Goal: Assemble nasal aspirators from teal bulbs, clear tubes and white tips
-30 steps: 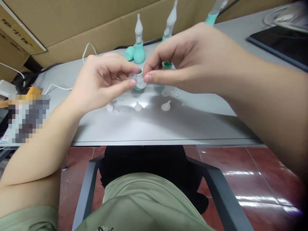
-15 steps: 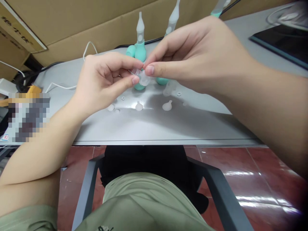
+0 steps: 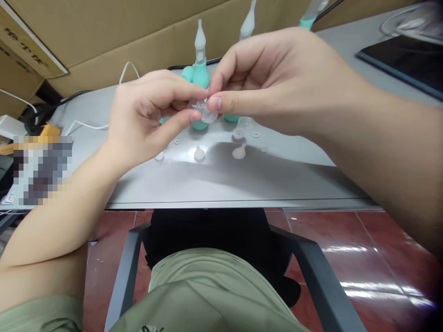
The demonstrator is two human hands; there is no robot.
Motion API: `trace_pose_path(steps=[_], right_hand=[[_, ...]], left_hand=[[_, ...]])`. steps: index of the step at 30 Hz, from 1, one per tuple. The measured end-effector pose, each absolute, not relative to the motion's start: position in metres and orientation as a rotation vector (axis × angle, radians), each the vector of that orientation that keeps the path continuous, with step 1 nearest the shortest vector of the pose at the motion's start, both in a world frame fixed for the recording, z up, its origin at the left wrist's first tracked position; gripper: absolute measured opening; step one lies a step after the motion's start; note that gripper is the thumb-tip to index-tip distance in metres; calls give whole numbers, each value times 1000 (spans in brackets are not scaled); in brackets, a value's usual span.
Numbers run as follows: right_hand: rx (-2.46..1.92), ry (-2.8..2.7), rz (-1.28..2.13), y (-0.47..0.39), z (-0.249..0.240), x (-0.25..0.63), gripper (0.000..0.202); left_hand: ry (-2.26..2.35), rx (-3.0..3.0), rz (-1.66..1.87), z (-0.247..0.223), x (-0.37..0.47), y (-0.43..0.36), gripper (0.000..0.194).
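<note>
A small clear plastic piece [image 3: 208, 115] is pinched between both hands above the table. My left hand [image 3: 152, 108] grips its left side between thumb and fingers, and my right hand [image 3: 256, 87] holds the right side in a thumb-and-finger pinch. The fingertips partly cover it. Just behind stands a teal nasal aspirator [image 3: 200, 71] with a white pointed tip; another aspirator's white tip [image 3: 248, 23] rises behind my right hand. Below lie white round tabbed pieces [image 3: 199, 153], [image 3: 239, 152], small rings [image 3: 256, 135] and another clear piece [image 3: 245, 121].
The grey table [image 3: 180, 184] has a cardboard wall [image 3: 114, 37] along its back. A dark flat device [image 3: 401, 64] lies at the right. White cables [image 3: 86, 124] and an orange object [image 3: 50, 133] are at the left. My chair's armrest [image 3: 318, 272] sits below the table edge.
The view has shifted slightly. Both hands keep their pinch on the clear piece, which has turned a little between the fingers.
</note>
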State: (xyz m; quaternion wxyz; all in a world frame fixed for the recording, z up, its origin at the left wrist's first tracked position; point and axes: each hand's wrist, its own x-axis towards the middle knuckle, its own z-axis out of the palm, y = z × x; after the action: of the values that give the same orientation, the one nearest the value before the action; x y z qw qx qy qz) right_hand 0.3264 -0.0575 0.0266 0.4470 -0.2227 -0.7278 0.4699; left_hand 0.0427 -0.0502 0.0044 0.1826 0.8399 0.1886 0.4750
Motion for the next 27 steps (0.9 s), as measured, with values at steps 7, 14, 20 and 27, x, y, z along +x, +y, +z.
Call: trace_pose_path(steps=[7,14,20,27], right_hand=[[-486,-1796,1307,-61,23,332,30],[-534,-1752,1069,-69,18,324,30],[-429,-1691,872,-71,10,314,22],[-377,-1741,790,-70,10,314,11]], left_hand=[[438,2236,1416,-10,42,-25,65],[736,1849,1218,4,57,-60,68],[916,1618,1231,19,70,-83,27],[884,1610,1179,23,67,-86,30]])
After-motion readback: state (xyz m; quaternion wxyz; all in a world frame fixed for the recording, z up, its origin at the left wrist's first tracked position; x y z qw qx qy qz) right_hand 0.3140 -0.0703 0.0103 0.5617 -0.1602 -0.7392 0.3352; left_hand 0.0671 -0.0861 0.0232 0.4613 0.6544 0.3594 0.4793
